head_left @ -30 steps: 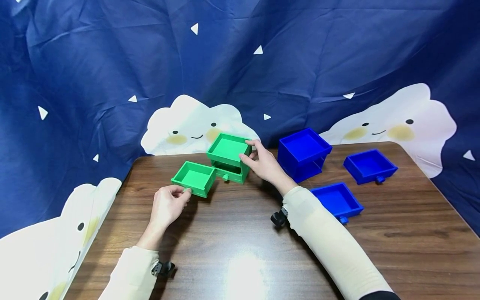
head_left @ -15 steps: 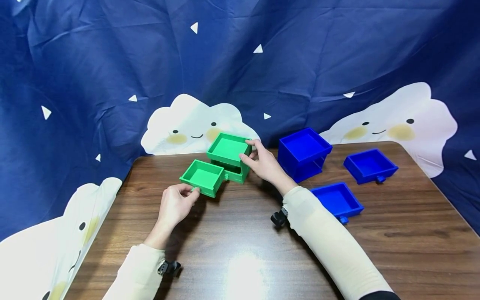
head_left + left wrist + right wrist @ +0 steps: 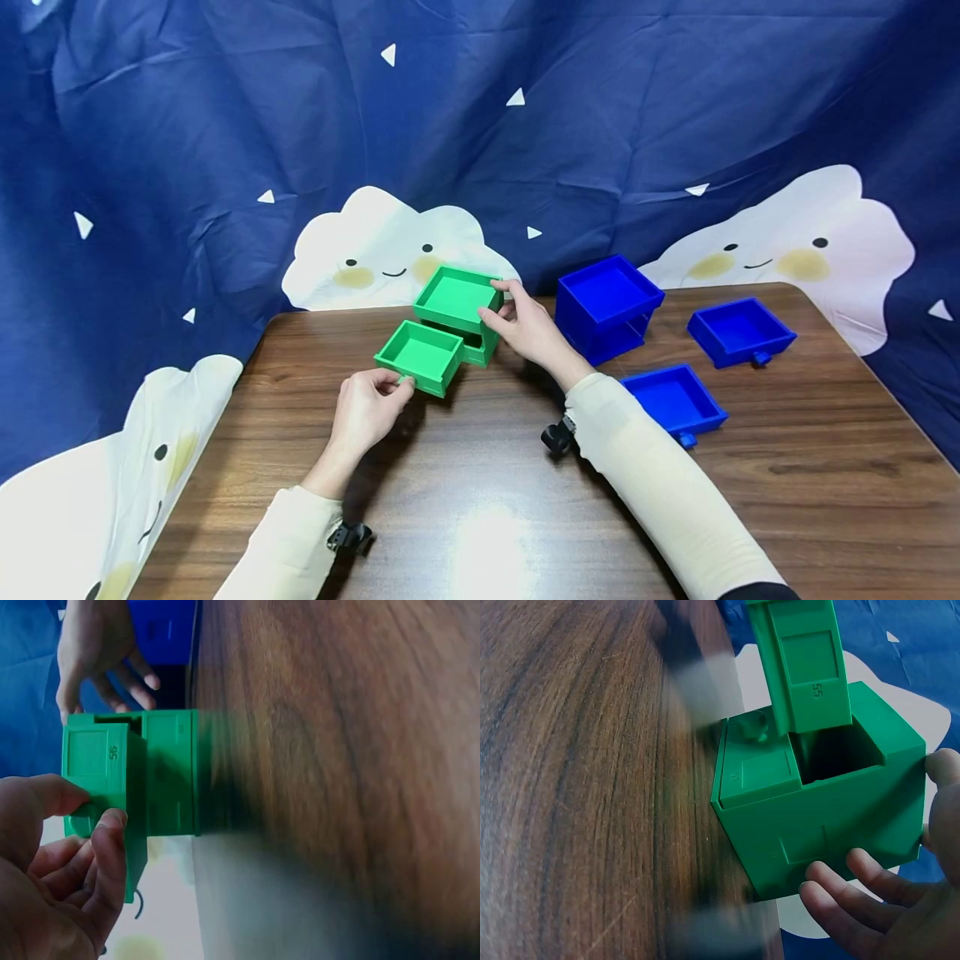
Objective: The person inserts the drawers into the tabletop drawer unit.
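Observation:
My left hand (image 3: 367, 412) pinches the knob (image 3: 84, 820) of a green drawer (image 3: 420, 352) between thumb and fingertip. The drawer is raised, its back end overlapping the front of the green cabinet (image 3: 456, 298) at the upper opening. In the right wrist view the cabinet's upper slot (image 3: 838, 754) is dark and hollow beside the drawer's end. A lower drawer (image 3: 761, 769) with its own knob sits inside the cabinet. My right hand (image 3: 531, 327) holds the cabinet by its right side, thumb and forefinger at the top edge, the other fingertips against the side wall.
A blue cabinet (image 3: 609, 292) stands to the right with its front open. Two blue drawers lie loose: one drawer (image 3: 672, 400) beside my right forearm, another drawer (image 3: 741, 327) farther right. The wooden table (image 3: 420, 500) ends at a patterned blue curtain (image 3: 465, 125).
My left hand has carried the green drawer rightward to the cabinet's front, where it covers the lower drawer's knob in the head view. The right hand and cabinet have stayed put.

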Tool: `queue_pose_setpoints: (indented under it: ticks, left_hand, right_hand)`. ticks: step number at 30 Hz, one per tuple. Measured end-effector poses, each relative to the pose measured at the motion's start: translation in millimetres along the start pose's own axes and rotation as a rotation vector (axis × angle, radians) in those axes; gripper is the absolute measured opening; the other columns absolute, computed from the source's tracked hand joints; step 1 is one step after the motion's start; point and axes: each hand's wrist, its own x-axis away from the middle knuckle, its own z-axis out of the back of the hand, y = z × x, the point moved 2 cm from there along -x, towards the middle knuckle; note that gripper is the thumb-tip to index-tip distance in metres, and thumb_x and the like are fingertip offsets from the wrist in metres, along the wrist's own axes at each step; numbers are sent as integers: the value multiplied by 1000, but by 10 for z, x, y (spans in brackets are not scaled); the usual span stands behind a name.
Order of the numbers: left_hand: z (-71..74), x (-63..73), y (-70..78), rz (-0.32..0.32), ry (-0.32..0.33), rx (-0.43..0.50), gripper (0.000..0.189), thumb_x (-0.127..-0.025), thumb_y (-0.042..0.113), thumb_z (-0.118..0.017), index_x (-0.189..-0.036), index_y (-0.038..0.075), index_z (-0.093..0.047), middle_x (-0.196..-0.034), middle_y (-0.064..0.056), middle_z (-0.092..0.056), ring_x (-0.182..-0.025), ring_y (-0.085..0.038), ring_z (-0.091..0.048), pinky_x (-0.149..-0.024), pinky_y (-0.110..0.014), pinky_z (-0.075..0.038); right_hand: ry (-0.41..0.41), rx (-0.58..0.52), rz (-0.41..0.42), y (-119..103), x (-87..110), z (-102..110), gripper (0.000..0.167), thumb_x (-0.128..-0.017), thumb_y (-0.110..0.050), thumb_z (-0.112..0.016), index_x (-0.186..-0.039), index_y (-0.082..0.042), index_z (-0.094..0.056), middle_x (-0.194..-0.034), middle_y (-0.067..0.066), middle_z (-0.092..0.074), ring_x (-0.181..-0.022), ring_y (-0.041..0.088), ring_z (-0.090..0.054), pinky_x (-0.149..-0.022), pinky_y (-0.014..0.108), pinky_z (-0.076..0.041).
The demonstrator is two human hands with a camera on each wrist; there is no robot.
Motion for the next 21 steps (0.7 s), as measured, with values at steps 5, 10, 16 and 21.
queue_pose_setpoints:
  ticks: [5,10,16,21]
  left_hand:
    - [-30,-14,42,-6,-13,16,16,-91,25,-80,-91,10,-85,-75,0,-78,-68,-7,-67,-70,-31,-53]
    - [-53,-25,77,-18,-10,28,15,-90,25,-81,-91,10,-85,-73,1,-77,-66,-7,-65,-70,-31,-53]
    - [-81,-24,98,-23,-7,29,15,-90,25,-81,-92,10,-85,-74,1,-77,-67,-8,-65,-70,-31,-53]
    - [-97,-31,100,-27,-3,31,15,-90,25,-81,-91,10,-85,-74,1,-76,-66,-8,-64,-70,-31,-53]
  right_hand:
    - [0,-5,-13,-7,-16,0,61,-105,-41,-69,-159,-19,-48,-114,15,-71,-109,31,-68,-91,45,-53]
    - [1,-3,-17,-22,-17,12,61,-105,-41,-68,-159,-19,-48,-114,15,-71,-109,30,-68,-92,46,-52]
    - [-1,-2,-17,-29,-14,3,61,-106,-41,-68,-159,-19,-48,-113,15,-71,-107,31,-68,-88,44,-52]
    - [-2,-8,-21,-31,-9,-1,61,-106,-41,-68,-159,-18,-48,-114,16,-71,-107,33,-67,-88,45,-52]
